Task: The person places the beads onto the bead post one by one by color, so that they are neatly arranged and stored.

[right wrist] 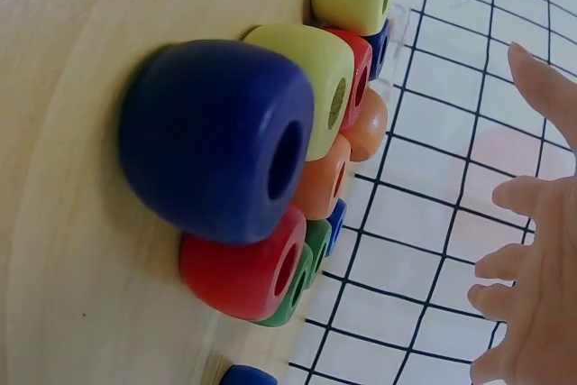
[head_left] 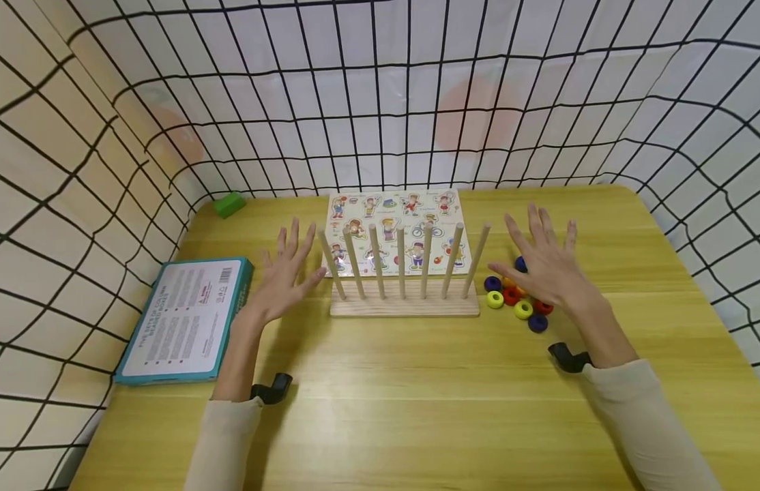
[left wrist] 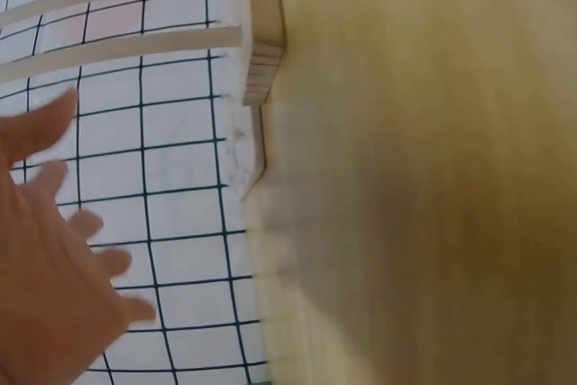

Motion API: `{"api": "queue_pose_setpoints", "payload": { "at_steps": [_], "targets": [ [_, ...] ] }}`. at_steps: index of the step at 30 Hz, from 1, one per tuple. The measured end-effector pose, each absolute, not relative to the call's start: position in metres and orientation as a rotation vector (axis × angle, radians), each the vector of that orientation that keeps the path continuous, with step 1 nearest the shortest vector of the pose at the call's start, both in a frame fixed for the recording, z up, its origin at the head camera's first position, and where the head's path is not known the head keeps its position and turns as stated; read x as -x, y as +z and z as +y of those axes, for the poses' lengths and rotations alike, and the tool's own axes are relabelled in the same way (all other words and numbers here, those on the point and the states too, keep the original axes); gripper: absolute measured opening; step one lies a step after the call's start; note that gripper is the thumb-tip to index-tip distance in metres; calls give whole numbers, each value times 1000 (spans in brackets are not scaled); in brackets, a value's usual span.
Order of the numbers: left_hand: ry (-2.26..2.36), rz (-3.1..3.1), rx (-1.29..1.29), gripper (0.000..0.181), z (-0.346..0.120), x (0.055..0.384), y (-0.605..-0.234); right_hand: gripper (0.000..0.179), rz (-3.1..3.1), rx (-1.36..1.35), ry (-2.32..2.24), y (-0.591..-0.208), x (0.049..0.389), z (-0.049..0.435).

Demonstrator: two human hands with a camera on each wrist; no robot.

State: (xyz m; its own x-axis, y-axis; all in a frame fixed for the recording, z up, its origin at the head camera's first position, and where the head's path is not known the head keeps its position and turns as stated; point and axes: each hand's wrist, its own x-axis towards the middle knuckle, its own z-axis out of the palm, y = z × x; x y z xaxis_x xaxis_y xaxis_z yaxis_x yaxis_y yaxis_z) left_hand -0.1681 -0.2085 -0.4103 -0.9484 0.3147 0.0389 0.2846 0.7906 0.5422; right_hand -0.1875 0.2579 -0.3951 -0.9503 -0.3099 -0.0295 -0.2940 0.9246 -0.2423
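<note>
The coloured beads (head_left: 509, 301) lie in a loose group on the table (head_left: 380, 395), just to the right of the peg stand (head_left: 404, 308); they look hard, smooth and light, so probably they can roll or slip, and one bead is best pinched by its rounded outer side, with the hole left free. The right hand (head_left: 548, 271) is near them and the left hand (head_left: 278, 286) is near the stand's other end, both with fingers spread and pinching nothing.

Setting: play booth, building type unclear.
Black grid (head_left: 408, 66): behind and beside the worktop (head_left: 386, 395).
Toy beads (right wrist: 239, 142): on the worktop.
</note>
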Motion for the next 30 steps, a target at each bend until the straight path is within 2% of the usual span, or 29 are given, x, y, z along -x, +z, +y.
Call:
{"api": "queue_pose_setpoints", "payload": {
  "at_steps": [8,13,22,30],
  "targets": [
    [1132,2721,-610,108,-209,153,-414,94,2996,456,-365,-396,185,262],
    [1163,2673,-610,117,-209,146,-419,95,2991,464,-386,-395,184,263],
    [1245,2615,-555,109,-213,143,-423,94,2958,463,-390,-395,183,266],
    [1089,2671,-500,100,-215,142,-427,95,2950,453,-408,-396,184,269]
  ]
}}
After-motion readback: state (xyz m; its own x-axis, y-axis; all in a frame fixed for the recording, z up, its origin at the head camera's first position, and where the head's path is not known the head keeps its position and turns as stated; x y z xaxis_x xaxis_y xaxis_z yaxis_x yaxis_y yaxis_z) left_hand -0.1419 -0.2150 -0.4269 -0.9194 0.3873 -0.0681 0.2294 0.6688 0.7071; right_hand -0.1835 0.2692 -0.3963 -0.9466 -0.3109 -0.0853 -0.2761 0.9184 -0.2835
